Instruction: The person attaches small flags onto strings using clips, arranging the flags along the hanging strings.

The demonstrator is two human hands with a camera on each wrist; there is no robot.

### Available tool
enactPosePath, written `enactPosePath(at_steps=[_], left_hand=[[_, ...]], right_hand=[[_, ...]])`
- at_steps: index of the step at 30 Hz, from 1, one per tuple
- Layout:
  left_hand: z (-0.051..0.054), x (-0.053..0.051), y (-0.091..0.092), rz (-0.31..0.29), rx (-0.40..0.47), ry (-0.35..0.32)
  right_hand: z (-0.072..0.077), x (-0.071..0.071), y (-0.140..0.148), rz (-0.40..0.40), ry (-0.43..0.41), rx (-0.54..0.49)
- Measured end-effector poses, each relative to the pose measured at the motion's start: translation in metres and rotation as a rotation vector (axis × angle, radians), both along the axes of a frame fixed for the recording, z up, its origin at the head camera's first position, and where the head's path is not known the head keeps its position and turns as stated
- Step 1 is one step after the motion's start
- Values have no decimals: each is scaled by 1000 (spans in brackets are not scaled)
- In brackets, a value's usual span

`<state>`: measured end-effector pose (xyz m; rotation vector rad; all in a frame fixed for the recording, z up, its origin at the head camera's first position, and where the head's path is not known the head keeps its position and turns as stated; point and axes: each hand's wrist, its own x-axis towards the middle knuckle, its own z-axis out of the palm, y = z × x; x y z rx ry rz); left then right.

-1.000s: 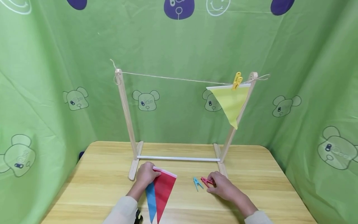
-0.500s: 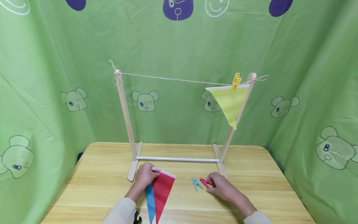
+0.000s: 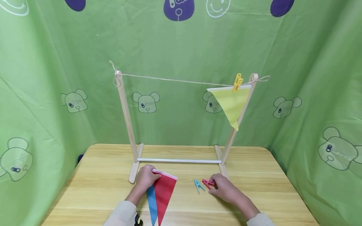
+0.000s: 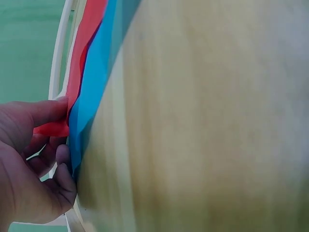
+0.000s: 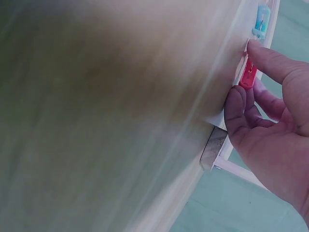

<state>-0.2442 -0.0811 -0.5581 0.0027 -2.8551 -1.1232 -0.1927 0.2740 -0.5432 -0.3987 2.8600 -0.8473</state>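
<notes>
My left hand (image 3: 146,177) pinches the white-edged top of a red pennant (image 3: 165,191), with a blue pennant (image 3: 151,201) behind it. In the left wrist view, thumb and fingers of the hand (image 4: 38,154) grip both cloths. At the right, my right hand (image 3: 224,188) has thumb and fingers around a red clothespin (image 3: 207,183) on the table; the right wrist view shows the red clothespin (image 5: 248,73) between thumb and fingertips. Just left of it lies a blue clothespin (image 3: 199,185). A yellow pennant (image 3: 232,103) hangs from the string, held by a yellow clothespin (image 3: 237,83).
A wooden stand with a left post (image 3: 126,116) and right post (image 3: 231,138) carries the string (image 3: 169,79). A white rod (image 3: 179,161) joins its feet. A black object (image 3: 138,220) lies by the left sleeve. Green curtain (image 3: 181,125) surrounds the table (image 3: 254,175).
The head view has shifted slightly. Both hands keep nearly the same places and holds, and the pennants and clothespins show no clear movement.
</notes>
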Motion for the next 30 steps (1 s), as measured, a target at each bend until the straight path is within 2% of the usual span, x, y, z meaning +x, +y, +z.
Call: enactPosePath(at_steps=[12, 23, 30], left_hand=[[1, 0, -4, -20, 9, 7], [2, -2, -5, -41, 53, 4], [7, 0, -5, -66, 65, 65]], right_hand=[[6, 0, 1, -65, 21, -15], [17, -2, 6, -59, 52, -67], [20, -5, 6, -82, 63, -127]])
